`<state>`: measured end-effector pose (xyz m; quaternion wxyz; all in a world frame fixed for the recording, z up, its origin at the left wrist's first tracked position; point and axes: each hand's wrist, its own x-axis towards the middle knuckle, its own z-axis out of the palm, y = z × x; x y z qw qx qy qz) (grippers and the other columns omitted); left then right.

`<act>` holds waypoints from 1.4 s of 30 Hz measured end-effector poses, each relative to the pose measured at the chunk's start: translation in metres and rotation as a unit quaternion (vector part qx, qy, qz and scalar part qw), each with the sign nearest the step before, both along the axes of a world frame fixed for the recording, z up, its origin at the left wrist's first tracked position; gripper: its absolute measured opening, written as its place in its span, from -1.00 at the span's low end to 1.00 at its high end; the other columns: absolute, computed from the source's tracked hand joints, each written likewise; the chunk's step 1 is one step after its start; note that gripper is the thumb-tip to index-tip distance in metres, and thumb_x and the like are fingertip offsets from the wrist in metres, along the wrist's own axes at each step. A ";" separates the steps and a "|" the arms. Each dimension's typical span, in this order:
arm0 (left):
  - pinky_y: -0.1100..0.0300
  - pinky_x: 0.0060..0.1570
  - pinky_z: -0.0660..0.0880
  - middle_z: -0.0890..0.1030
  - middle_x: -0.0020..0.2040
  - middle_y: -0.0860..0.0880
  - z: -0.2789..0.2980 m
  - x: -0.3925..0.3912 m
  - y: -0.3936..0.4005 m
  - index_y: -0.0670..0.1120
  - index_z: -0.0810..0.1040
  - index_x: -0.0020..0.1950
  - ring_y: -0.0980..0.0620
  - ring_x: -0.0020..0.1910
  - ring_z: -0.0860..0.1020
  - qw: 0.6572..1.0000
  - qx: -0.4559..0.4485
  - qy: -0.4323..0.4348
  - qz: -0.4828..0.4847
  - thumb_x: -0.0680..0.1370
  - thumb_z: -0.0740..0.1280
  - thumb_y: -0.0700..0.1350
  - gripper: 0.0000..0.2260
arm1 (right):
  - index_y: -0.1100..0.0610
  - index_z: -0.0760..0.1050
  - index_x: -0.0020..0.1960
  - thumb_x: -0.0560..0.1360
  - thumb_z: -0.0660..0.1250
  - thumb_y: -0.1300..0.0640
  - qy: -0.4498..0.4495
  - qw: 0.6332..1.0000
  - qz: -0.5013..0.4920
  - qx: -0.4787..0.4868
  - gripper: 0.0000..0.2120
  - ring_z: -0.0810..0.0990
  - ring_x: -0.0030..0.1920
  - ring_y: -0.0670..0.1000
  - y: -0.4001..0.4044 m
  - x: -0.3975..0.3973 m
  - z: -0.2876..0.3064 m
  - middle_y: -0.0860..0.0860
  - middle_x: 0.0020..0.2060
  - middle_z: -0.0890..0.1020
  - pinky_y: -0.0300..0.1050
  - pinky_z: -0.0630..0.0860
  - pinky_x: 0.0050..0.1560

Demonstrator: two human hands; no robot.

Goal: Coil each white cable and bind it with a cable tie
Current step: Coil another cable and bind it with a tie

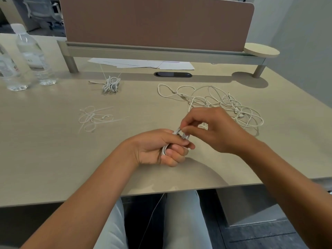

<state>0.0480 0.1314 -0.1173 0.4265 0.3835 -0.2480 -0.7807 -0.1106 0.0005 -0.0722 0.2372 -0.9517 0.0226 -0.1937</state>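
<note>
My left hand (158, 150) is closed around a small coil of white cable (181, 136) just above the desk's near edge. My right hand (213, 128) pinches the coil's top strands between thumb and forefinger. A thin white strand (152, 214) hangs below the desk edge between my knees. A tangle of loose white cables (212, 100) lies behind my right hand. A bound cable bundle (111, 85) with its tie tails sticking up sits at the back left. Loose cable ties (95, 118) lie scattered with a thin white cable on the left.
Two clear water bottles (34, 54) stand at the far left of the desk (53, 150). White papers (143, 63) lie under a raised shelf with a brown divider panel (156, 22). A dark cable grommet (172, 74) sits mid-back.
</note>
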 end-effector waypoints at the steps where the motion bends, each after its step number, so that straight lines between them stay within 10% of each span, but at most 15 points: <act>1: 0.34 -0.53 0.32 0.29 -0.34 0.02 -0.001 -0.001 0.000 -0.25 0.49 0.14 0.17 -0.46 0.31 1.000 0.000 0.009 -0.006 0.68 0.19 -0.24 -0.88 | 0.13 0.68 -0.03 0.57 0.48 0.24 -0.006 1.000 -0.001 0.013 -0.97 0.67 -0.12 -0.04 0.000 -0.003 -0.004 -0.10 -0.14 0.68 -0.11 0.60 -0.03; 12: 0.10 -0.43 0.64 0.43 -0.41 -0.05 0.005 -0.016 0.000 -0.06 0.38 -0.14 0.06 -0.52 0.46 0.986 -0.022 -0.140 -0.083 0.72 0.16 -0.09 -0.77 | 0.21 0.66 -0.03 0.57 0.45 0.30 -0.032 0.970 -0.043 0.237 -0.97 0.73 -0.18 0.07 0.005 -0.025 -0.029 0.05 -0.22 0.72 0.03 0.65 0.00; 22: 0.20 -0.53 0.55 0.38 -0.41 0.00 -0.019 -0.016 -0.002 -0.04 0.38 -0.11 0.12 -0.54 0.41 0.995 -0.022 -0.017 -0.101 0.69 0.19 0.05 -0.76 | 0.31 0.66 -0.02 0.55 0.44 0.34 -0.065 0.932 -0.051 0.354 -0.96 0.71 -0.13 0.09 0.004 -0.028 -0.048 0.18 -0.15 0.73 -0.09 0.64 0.01; 33: 0.35 -0.61 0.28 0.41 -0.38 -0.03 -0.035 -0.006 -0.005 -0.16 0.43 0.05 0.15 -0.57 0.36 0.988 -0.001 0.098 -0.117 0.61 0.09 -0.02 -0.76 | 0.10 0.65 -0.04 0.59 0.43 0.23 -0.010 0.954 -0.089 0.287 -0.93 0.55 -0.27 0.25 -0.002 -0.024 -0.060 -0.08 0.19 0.68 0.02 0.52 -0.13; 38: 0.34 -0.59 0.27 0.40 -0.36 -0.04 -0.034 -0.006 -0.005 -0.21 0.43 0.10 0.12 -0.53 0.22 0.989 0.001 0.115 -0.093 0.55 0.09 0.01 -0.68 | 0.20 0.68 0.01 0.59 0.43 0.26 0.000 0.950 -0.092 0.298 -0.95 0.62 -0.22 -0.02 -0.002 -0.027 -0.054 0.10 -0.21 0.71 -0.03 0.58 -0.08; 42: 0.33 -0.62 0.25 0.41 -0.37 -0.07 -0.022 -0.014 0.000 -0.31 0.49 0.22 0.14 -0.57 0.27 0.999 0.025 -0.039 -0.025 0.57 0.06 -0.01 -0.56 | 0.11 0.68 -0.05 0.57 0.46 0.22 0.024 0.960 -0.121 0.253 -0.94 0.64 -0.27 -0.04 0.000 -0.028 -0.054 -0.01 -0.28 0.70 -0.06 0.60 -0.10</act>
